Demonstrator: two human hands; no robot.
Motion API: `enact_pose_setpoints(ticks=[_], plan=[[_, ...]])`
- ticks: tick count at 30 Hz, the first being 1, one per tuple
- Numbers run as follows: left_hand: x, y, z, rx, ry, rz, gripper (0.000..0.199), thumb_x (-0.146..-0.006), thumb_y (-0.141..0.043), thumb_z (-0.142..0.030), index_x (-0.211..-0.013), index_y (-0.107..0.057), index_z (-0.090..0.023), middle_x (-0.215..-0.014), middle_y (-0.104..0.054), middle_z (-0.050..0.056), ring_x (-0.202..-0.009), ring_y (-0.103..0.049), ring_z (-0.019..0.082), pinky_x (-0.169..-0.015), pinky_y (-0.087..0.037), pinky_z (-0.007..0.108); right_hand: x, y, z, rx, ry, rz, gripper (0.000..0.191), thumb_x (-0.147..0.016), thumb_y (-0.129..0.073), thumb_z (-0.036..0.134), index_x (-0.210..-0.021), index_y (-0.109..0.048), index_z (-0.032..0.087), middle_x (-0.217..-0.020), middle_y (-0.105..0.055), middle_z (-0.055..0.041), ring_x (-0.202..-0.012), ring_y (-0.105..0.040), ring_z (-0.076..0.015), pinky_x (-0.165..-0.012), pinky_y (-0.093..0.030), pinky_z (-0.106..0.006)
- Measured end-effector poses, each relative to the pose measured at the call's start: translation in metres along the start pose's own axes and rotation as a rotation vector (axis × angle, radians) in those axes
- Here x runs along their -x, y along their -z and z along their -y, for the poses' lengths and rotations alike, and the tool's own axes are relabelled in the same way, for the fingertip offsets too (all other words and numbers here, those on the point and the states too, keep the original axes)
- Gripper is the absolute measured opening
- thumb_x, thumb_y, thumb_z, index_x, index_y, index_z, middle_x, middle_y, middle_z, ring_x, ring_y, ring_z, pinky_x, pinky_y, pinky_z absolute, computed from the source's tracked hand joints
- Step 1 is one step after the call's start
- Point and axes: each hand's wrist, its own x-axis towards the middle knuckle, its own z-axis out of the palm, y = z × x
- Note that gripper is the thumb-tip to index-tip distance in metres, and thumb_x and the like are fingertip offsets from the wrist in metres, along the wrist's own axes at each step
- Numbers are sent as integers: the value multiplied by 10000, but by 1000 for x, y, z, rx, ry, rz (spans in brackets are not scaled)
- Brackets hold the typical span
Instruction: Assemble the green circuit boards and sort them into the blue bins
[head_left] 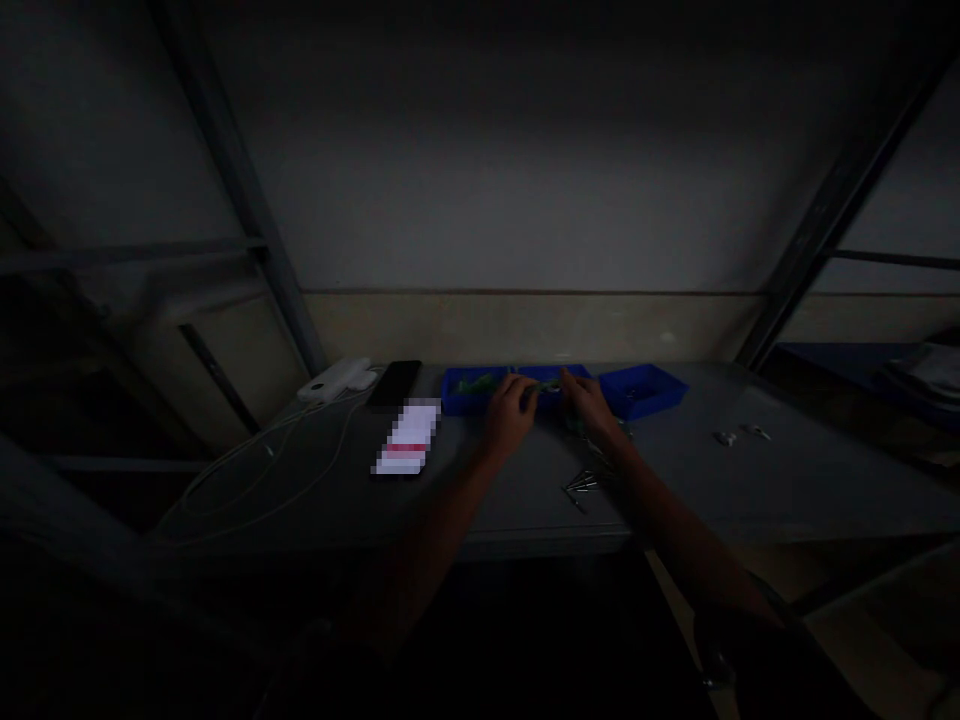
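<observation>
In the dim head view, my left hand (511, 408) and my right hand (589, 402) are close together over the middle blue bin (531, 372). A small greenish piece (546, 386) shows between them. My left fingers are curled closed at its left end, and my right fingers pinch at its right end; its exact kind is too dark to make out. The left blue bin (450, 397) holds several green pieces (476, 384). A right blue bin (651, 402) stands beside my right hand. Several thin metal pins or screws (585, 482) lie below my right hand.
Left on the grey table (480, 520) lie a phone with a lit, blurred screen (409, 437), a dark phone (395, 384) and a white power strip (337, 380) with cables (217, 480). Two small metal parts (726, 438) lie right. Metal frame posts (795, 250) flank the table.
</observation>
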Motion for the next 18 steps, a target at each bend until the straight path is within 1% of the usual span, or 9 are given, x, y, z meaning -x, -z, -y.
enact_pose_setpoints(ticks=[3,4,6,8,11,13,14,16,18], plan=[[2,-3,-1,6,-36,24,202,-782,-497,-92,-935,-589,-187,-1001,-577,62,-982,-550,172,-892,-448,318,-1,0,0,-330,-151,68,262,-740,-506,444,-704,-547,189,-580,-561,-1,-497,-508,-135,-469,-391,-254],[2,-3,-1,3,-51,39,241,-769,-492,-65,-951,-588,-190,-1025,-574,61,-1004,-543,174,-914,-439,326,-1,0,0,-385,-163,70,221,-705,-545,406,-713,-552,185,-620,-580,-7,-527,-524,-138,-493,-406,-259],[3,-4,-1,2,-79,62,300,-753,-480,-37,-985,-585,-195,-1069,-566,61,-1038,-531,177,-944,-423,337,-1,-1,0,-419,-158,34,206,-650,-589,363,-741,-562,180,-665,-595,-9,-565,-538,-142,-532,-423,-265],[3,-3,-2,2,-102,78,313,-757,-482,-52,-1016,-584,-193,-1107,-554,69,-1066,-518,184,-957,-414,345,-2,-2,-1,-389,-132,-37,249,-619,-608,371,-774,-564,181,-668,-592,-3,-586,-542,-142,-560,-431,-268],[2,0,-3,-24,-102,61,248,-775,-531,-155,-1009,-605,-185,-1111,-548,86,-1088,-496,207,-968,-393,369,-4,-2,-3,-313,-49,-153,280,-605,-615,382,-803,-556,193,-664,-584,8,-626,-552,-144,-608,-449,-270],[0,4,-3,-20,-41,53,196,-790,-544,-244,-956,-629,-181,-1040,-578,83,-1045,-514,214,-954,-392,377,-4,-2,-3,-282,10,-178,244,-623,-604,368,-791,-552,199,-715,-603,-4,-694,-573,-152,-662,-460,-278],[-2,5,-3,8,20,64,189,-812,-519,-280,-913,-639,-176,-981,-599,78,-999,-537,209,-930,-404,371,-4,-1,-3,-277,40,-167,211,-640,-592,355,-779,-554,201,-764,-618,-16,-745,-583,-158,-696,-463,-285],[-4,9,0,110,193,114,302,-875,-402,-333,-809,-639,-157,-841,-629,69,-870,-582,192,-835,-446,344,-2,-1,-1,-277,101,-112,141,-676,-565,318,-758,-563,203,-908,-634,-42,-873,-585,-172,-763,-459,-302],[-6,10,4,220,353,150,429,-908,-296,-371,-732,-616,-147,-730,-629,59,-746,-596,176,-703,-466,307,1,-2,2,-262,156,-49,94,-692,-551,279,-740,-576,203,-1077,-596,-60,-991,-555,-182,-800,-451,-307]])
